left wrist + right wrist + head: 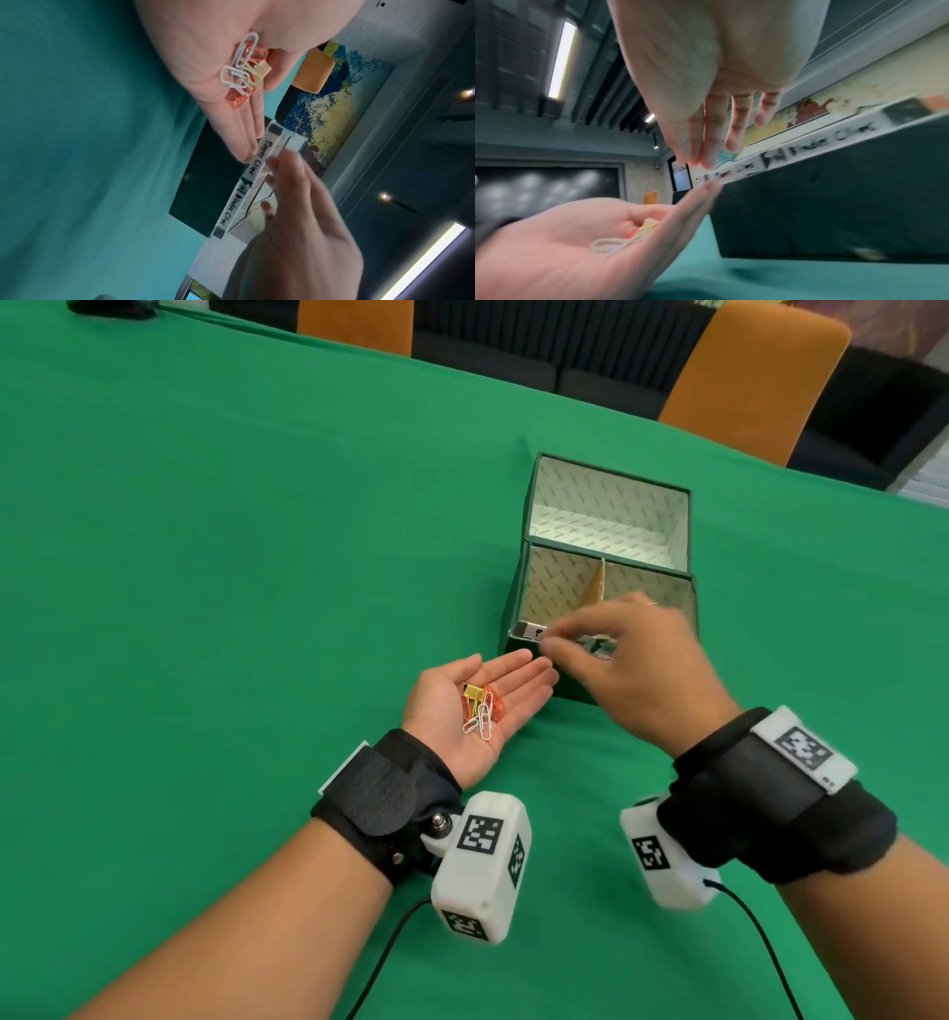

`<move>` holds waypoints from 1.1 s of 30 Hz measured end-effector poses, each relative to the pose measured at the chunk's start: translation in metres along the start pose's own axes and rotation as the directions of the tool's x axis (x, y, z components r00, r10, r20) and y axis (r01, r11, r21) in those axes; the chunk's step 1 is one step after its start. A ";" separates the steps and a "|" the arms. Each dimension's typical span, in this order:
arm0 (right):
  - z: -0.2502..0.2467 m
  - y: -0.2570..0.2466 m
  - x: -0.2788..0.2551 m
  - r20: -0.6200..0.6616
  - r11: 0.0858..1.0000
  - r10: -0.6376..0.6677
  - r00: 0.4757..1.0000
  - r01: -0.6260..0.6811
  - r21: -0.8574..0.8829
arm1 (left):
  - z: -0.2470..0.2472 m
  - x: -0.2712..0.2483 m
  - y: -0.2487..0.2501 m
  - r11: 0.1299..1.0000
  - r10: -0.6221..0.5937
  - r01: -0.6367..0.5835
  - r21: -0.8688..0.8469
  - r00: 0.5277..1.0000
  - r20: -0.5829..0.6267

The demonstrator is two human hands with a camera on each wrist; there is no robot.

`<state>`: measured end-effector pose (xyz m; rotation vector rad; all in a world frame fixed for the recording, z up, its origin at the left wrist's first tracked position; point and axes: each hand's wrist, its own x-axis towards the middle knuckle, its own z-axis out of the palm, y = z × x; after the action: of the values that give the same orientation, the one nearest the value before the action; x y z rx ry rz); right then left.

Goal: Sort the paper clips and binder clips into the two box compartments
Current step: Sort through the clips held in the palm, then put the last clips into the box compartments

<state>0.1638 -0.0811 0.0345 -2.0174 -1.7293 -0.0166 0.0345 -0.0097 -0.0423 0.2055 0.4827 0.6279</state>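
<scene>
So, the left hand (475, 706) is held flat and palm up just beside the near left corner of the box (518, 603), its fingertips almost touching the rim. A small heap of paper clips (480, 711) (white, orange and yellowish ones) is cupped loosely in the palm, and one small yellow binder clip (264, 68) is seen among them. The right hand (631, 654) is spread over the front rim of the box, fingers stretched out and relaxed; nothing can be made out between them, though blur is heavy there. A white label strip (259, 158) along that rim is marked "Paper Clips" and "Binder Clips". The box is set on the green tabletop (231, 531), nearer its right edge, lid open.
</scene>
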 end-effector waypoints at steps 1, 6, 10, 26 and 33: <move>0.004 -0.007 0.000 0.085 0.999 -0.030 0.996 0.032 -0.025 | 0.000 0.001 -0.002 1.000 0.001 -0.001 0.009 1.000 0.001; 0.025 -0.026 0.005 0.290 0.979 -0.072 0.954 0.124 -0.164 | 0.002 0.002 -0.011 0.999 0.000 0.002 0.048 0.999 -0.044; 0.029 -0.028 0.009 0.369 0.984 -0.036 0.929 0.097 -0.148 | -0.002 0.006 -0.011 1.000 -0.025 0.024 -0.018 0.998 -0.062; -0.024 0.014 0.018 -0.255 0.920 0.233 0.938 -0.127 0.372 | 0.003 -0.005 -0.001 0.994 -0.024 0.028 -0.102 0.999 0.042; -0.017 0.054 0.012 -0.221 0.930 0.364 0.905 -0.365 0.039 | 0.005 -0.008 -0.001 0.995 -0.002 0.005 -0.098 1.000 0.028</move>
<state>0.2220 -0.0805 0.0348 -2.2162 -1.1959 -0.1203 0.0321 -0.0159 -0.0349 0.1201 0.4241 0.6428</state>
